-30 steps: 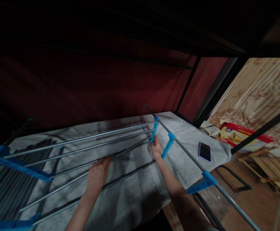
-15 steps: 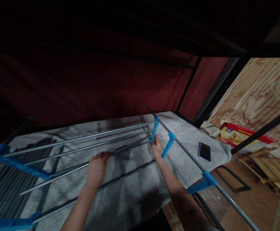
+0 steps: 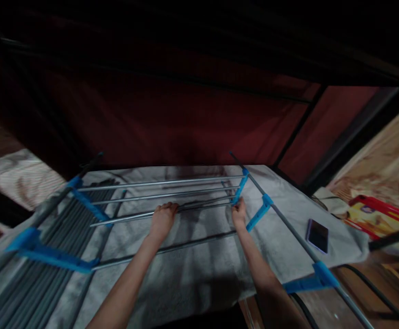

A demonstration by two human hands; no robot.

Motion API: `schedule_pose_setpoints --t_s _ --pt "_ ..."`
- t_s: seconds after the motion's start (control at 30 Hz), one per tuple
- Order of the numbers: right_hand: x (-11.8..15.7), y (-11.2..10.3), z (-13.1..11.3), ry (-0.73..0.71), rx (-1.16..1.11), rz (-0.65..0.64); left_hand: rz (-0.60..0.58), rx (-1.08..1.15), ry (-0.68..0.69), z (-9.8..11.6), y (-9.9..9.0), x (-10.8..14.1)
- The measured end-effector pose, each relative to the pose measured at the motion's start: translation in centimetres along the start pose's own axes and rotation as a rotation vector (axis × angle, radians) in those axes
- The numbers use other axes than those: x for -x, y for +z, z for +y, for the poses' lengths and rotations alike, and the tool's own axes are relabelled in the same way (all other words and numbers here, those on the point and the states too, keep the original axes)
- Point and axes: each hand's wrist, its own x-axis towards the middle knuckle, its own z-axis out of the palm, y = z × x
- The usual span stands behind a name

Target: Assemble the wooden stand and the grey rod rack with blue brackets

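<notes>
A rack of grey metal rods and blue plastic brackets stands over a grey cloth. My left hand (image 3: 165, 217) is closed from above around a loose metal rod (image 3: 131, 219), about midway along. The rod's left end passes the tip of the far-left bracket (image 3: 91, 204); whether they touch I cannot tell. At the right, my right hand (image 3: 239, 214) is closed at the lower end of a blue bracket (image 3: 243, 185), where the rod's other end meets it. Its fingertips are partly hidden. Two fitted rods (image 3: 165, 183) run between the far brackets, and a nearer rod (image 3: 186, 244) joins the front pair.
Several loose grey tubes (image 3: 45, 269) lie side by side on the cloth (image 3: 192, 278) at left. A phone (image 3: 317, 236) rests near the right edge. Beyond it are a red and yellow package (image 3: 380, 214) and a wooden item. A dark red panel (image 3: 186, 128) rises behind.
My view has turned left, so the rack appears farther right. The loose rod's left end has moved away from me, closer to the far-left bracket's tip. Both hands keep their grips.
</notes>
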Motion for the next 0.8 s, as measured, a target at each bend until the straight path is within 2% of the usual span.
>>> schedule_pose_setpoints --t_s 0.07,0.1,0.23,0.3,0.4,0.53,0.6,0.67,0.73,0.8 --pt "1.2 0.7 -0.5 0.076 -0.02 0.079 -0.017 0.021 -0.005 0.3 -0.1 0.3" --pt "1.8 1.1 -0.9 0.045 -0.033 0.08 -0.023 0.035 0.001 0.4 -0.1 0.3" --pt "3.5 2.9 -4.5 -0.401 -0.05 -0.127 -0.009 0.058 -0.029 0.3 0.1 0.5" --pt "3.8 3.9 -6.9 -0.562 0.006 -0.215 0.001 0.06 -0.024 0.3 0.1 0.7" --pt "3.4 5.3 -9.7 -0.697 0.128 -0.312 0.011 0.056 -0.003 0.3 -0.2 0.7" --pt "2.4 6.5 -11.0 -0.764 0.258 -0.428 0.022 0.072 0.009 0.2 -0.5 0.5" --pt "2.1 6.7 -11.0 -0.767 0.292 -0.472 0.092 0.107 0.018 -0.1 -0.4 0.9" --pt "1.9 6.8 -10.9 -0.766 0.299 -0.501 0.233 0.168 -0.022 -0.7 0.0 2.0" --pt "1.8 6.9 -10.7 -0.764 0.296 -0.517 0.418 0.262 -0.151 -2.0 0.5 3.6" --pt "1.7 7.0 -10.6 -0.764 0.295 -0.528 0.61 0.38 -0.352 -4.2 1.0 5.4"
